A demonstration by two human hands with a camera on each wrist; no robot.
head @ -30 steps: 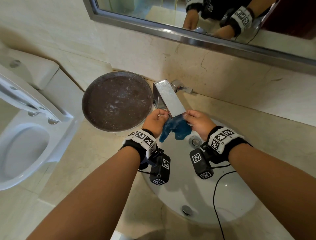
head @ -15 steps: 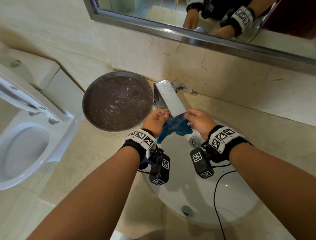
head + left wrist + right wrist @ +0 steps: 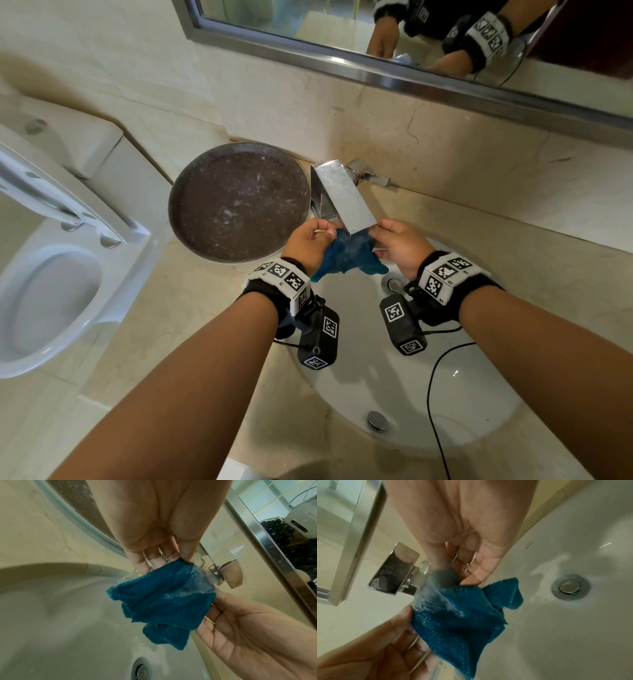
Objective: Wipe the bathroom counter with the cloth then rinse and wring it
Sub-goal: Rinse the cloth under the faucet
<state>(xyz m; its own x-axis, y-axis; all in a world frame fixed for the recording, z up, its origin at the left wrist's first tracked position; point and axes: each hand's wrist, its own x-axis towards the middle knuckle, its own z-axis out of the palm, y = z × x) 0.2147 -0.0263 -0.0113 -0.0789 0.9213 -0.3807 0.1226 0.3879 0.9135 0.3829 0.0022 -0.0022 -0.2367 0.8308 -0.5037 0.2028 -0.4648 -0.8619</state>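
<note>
While water runs from the chrome faucet point(image 3: 346, 197), both hands hold the blue cloth point(image 3: 346, 258) stretched under its spout, over the far part of the white sink basin point(image 3: 479, 387). The left hand point(image 3: 308, 245) pinches the cloth's left edge between thumb and curled fingers; the right hand point(image 3: 399, 248) pinches the right edge the same way — thumb on top, fingers tucked beneath. Water splashes onto the top of the cloth between the two grips, and its lower folds hang loose toward the drain point(image 3: 394, 283). In the left wrist view the cloth point(image 3: 161, 599) sags in layered folds, wet and glistening near the spout. A round dark tray point(image 3: 239, 202) sits on the beige counter point(image 3: 191, 308) just left of the faucet, and farther left stands a white toilet point(image 3: 51, 274). Along the far wall runs a metal-framed mirror point(image 3: 342, 31).
</note>
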